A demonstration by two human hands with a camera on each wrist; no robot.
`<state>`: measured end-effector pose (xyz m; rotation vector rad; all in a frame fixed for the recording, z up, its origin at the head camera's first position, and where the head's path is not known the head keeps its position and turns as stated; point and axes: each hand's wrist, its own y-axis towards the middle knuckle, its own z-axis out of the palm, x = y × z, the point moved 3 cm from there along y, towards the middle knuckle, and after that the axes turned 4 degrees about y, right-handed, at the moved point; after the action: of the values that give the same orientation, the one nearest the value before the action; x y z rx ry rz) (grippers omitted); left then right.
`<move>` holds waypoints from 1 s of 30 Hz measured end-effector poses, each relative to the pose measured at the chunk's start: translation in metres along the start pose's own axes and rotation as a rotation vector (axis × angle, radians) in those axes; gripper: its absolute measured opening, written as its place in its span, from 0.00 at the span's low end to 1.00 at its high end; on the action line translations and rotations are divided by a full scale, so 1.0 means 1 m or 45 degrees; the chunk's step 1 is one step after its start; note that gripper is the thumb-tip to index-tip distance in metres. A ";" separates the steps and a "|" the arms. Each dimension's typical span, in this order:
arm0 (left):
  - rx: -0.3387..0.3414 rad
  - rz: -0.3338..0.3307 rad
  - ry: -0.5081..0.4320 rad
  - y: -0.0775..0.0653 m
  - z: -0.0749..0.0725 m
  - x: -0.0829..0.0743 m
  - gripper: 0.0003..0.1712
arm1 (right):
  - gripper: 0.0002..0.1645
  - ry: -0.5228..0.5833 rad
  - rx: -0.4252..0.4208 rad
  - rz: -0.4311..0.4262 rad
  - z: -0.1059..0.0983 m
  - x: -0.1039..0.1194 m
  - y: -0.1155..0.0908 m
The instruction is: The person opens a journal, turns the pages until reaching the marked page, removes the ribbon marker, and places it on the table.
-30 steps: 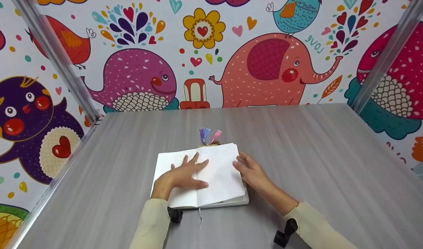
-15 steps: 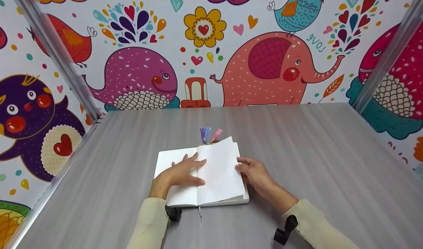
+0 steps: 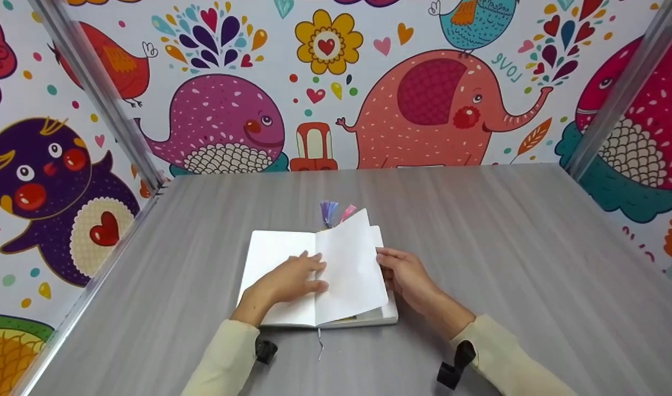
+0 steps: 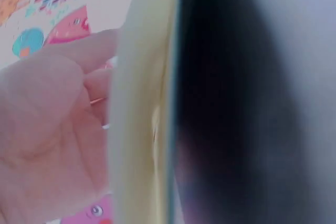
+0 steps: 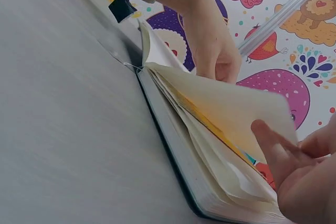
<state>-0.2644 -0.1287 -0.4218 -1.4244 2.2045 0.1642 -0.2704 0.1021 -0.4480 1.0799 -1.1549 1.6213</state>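
Note:
An open notebook point(image 3: 278, 247) with blank white pages lies on the grey table. My left hand point(image 3: 289, 280) rests across its left page, fingertips just past the centre fold. At the right edge, my right hand point(image 3: 410, 275) pinches a lifted page point(image 3: 350, 269) between thumb and fingers; its upper corner stands raised. In the right wrist view, the thumb point(image 5: 268, 140) lies against that page, and a yellow strip point(image 5: 210, 124) shows beneath it among the loosened leaves. A purple-blue tassel point(image 3: 329, 213) and a pink tassel point(image 3: 347, 211) stick out beyond the notebook's top edge.
A thin ribbon point(image 3: 320, 345) trails from the notebook's bottom edge onto the table point(image 3: 479, 220). Patterned walls with cartoon animals stand behind and at both sides, with metal posts point(image 3: 102, 93) at the corners. Black straps point(image 3: 457, 363) sit at both wrists.
My right hand has lifted the page's edge, and its upper corner has risen. My left hand has slid a little down toward me, its fingers now closer together.

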 end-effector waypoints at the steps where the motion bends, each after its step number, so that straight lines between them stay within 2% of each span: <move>1: 0.004 0.033 0.010 -0.003 0.001 -0.001 0.29 | 0.26 0.018 0.018 -0.008 0.001 0.001 -0.001; 5: 0.011 0.149 -0.035 -0.015 0.006 -0.004 0.28 | 0.23 0.072 0.112 -0.038 0.007 0.001 -0.004; 8: -0.017 0.205 -0.141 -0.020 0.008 -0.006 0.30 | 0.24 0.055 0.172 -0.073 0.012 0.002 -0.007; 12: -0.060 0.220 -0.326 -0.023 0.010 -0.013 0.36 | 0.32 -0.028 0.261 -0.125 0.021 0.002 -0.009; 15: -0.082 0.184 -0.517 -0.025 0.010 -0.018 0.38 | 0.34 -0.096 0.324 -0.158 0.029 0.000 -0.010; 18: -0.083 0.128 -0.807 -0.026 0.008 -0.020 0.38 | 0.32 -0.173 0.345 -0.194 0.037 -0.001 -0.012; 22: -0.036 0.054 -1.164 -0.028 -0.001 -0.017 0.39 | 0.30 -0.300 0.386 -0.235 0.049 -0.003 -0.016; 26: -0.001 0.004 -1.315 -0.031 -0.015 -0.012 0.41 | 0.29 -0.434 0.466 -0.271 0.061 -0.005 -0.021; 30: -0.050 -0.044 -1.368 -0.033 -0.029 -0.007 0.41 | 0.26 -0.541 0.530 -0.321 0.072 -0.009 -0.026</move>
<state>-0.2435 -0.1480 -0.3879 -1.0038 1.2793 0.7597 -0.2311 0.0366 -0.4361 1.8299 -0.9044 1.5045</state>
